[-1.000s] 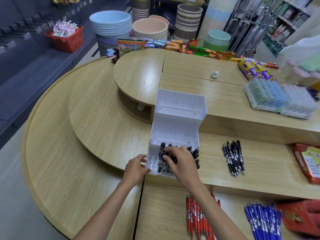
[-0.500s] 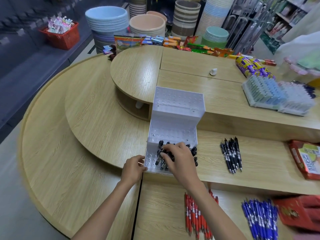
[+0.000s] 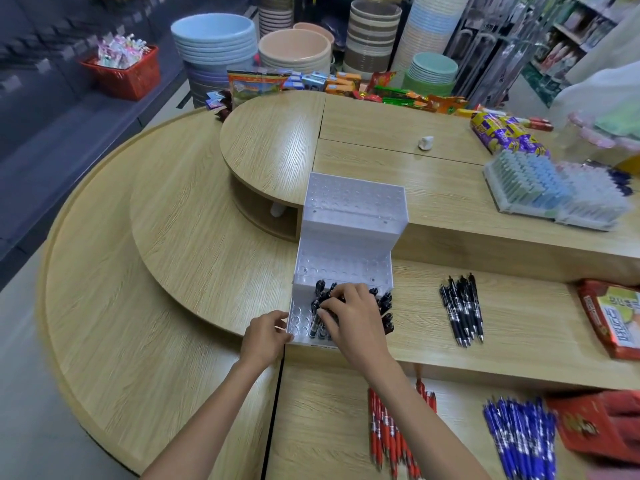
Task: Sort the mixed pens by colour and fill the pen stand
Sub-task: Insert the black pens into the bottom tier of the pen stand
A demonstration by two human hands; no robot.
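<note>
Two hands are at the pen stand (image 3: pixel 349 244), which sits on a middle step of the counter (image 3: pixel 207 244) with its front close to the step's lip. The left hand (image 3: pixel 266 336) grips the front-left corner, fingers curled on the wall. The right hand (image 3: pixel 353 318) is over the lowest tier, fingers (image 3: pixel 330 308) bent down and apparently pinching a black pen (image 3: pixel 316 322) among those standing there; the hand hides which hole. The leftmost holes of that tier are empty, and both upper tiers are empty. Loose black pens (image 3: pixel 462 311) lie to the right on the same step. Red pens (image 3: pixel 391 434) and blue pens (image 3: pixel 516 441) are on the step below.

Risks, as judged:
- The pens are packed tight, so the knuckles could knock neighbours crooked or drag one out.
- The pen could miss its hole and lean.
- The stand looks like light plastic near an edge. A hard push with a slack left grip could slide or tip it down onto the red pens.
- A red or blue pen dropped into the black tier would spoil the sort.
</note>
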